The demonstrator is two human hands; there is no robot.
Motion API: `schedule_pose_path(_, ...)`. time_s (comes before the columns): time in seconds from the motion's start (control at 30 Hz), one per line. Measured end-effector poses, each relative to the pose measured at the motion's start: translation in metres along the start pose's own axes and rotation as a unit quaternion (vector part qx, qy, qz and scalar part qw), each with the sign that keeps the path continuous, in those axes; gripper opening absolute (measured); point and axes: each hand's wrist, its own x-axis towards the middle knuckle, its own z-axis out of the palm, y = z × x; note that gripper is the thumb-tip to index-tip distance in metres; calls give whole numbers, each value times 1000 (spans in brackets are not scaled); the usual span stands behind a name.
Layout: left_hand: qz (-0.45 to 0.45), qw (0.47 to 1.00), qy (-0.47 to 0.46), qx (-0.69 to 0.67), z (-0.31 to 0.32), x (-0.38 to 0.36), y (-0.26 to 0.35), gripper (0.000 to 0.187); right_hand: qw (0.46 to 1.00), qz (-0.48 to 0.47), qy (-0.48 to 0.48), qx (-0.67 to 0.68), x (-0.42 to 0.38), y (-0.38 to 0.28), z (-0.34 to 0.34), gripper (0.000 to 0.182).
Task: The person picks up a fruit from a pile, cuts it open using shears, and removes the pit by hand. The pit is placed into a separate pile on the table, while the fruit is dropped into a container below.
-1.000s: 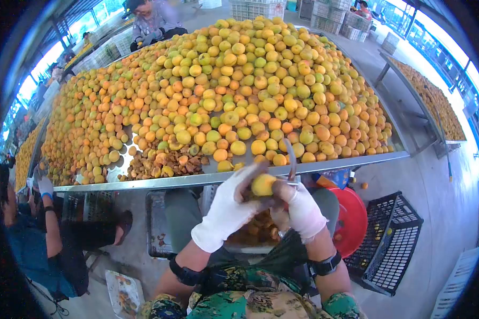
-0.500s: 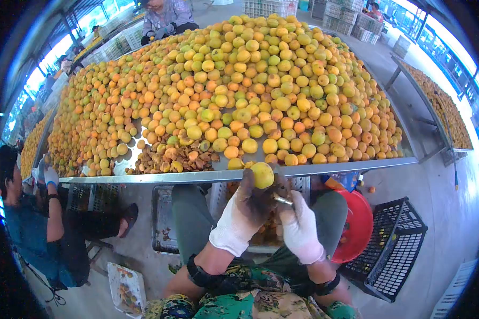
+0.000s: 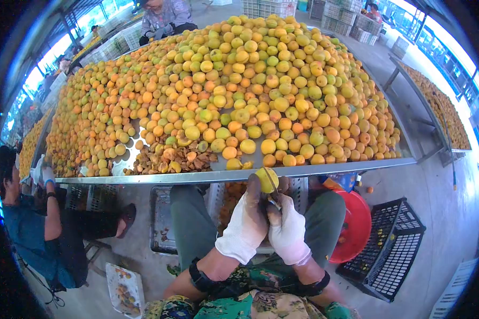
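A yellow apricot (image 3: pixel 266 179) is gripped in the fingers of my left hand (image 3: pixel 246 223), just in front of the metal table's near edge. My right hand (image 3: pixel 289 229) is closed on a small knife (image 3: pixel 272 198), most of it hidden by the fingers; its thin blade lies along the fruit's right side. Both hands wear white gloves with dark, stained fingertips, and they meet at the apricot. Beyond them a large heap of apricots (image 3: pixel 282 95) covers the table (image 3: pixel 207 177). Brown scraps (image 3: pixel 192 160) lie by its front edge.
Below the table are a crate of scraps (image 3: pixel 233 199), a red basin (image 3: pixel 356 226), a black crate (image 3: pixel 383 250) and a metal tray (image 3: pixel 162 223). A white tray (image 3: pixel 123 290) lies lower left. One person (image 3: pixel 37 228) sits at left, another (image 3: pixel 167 21) across the table.
The right hand has moved in toward the left, bringing the knife against the apricot. The apricot has turned and shifted slightly right and down.
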Motion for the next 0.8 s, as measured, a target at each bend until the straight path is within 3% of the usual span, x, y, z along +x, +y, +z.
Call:
schedule_pose_path(0.07, 7, 999, -6, 42, 0, 0, -1, 57, 999, 28, -7, -14, -1, 1, 1, 31)
schedule_pose_path(0.17, -22, 998, -4, -55, 2, -1, -3, 57, 999, -10, 36, 16, -1, 6, 4, 32)
schedule_pose_path(0.27, -12, 999, 26, 17, 0, 0, -6, 57, 999, -14, 29, 1, -1, 10, 4, 33)
schedule_pose_path(0.43, 2, 997, -34, 64, 3, 0, -5, 60, 1000, 16, 21, -8, -2, 13, 4, 32)
schedule_pose_path(0.53, -16, 999, 0, 45, 12, -2, -6, 62, 999, 12, 30, -1, -3, 17, 3, 32)
schedule_pose_path(0.77, -15, 996, -16, 84, 16, -6, -4, 54, 999, 26, 16, 10, -2, 16, -5, 31)
schedule_pose_path(0.8, 48, 972, -36, 229, 20, -11, 2, 50, 999, 26, 16, 9, -2, 14, -5, 31)
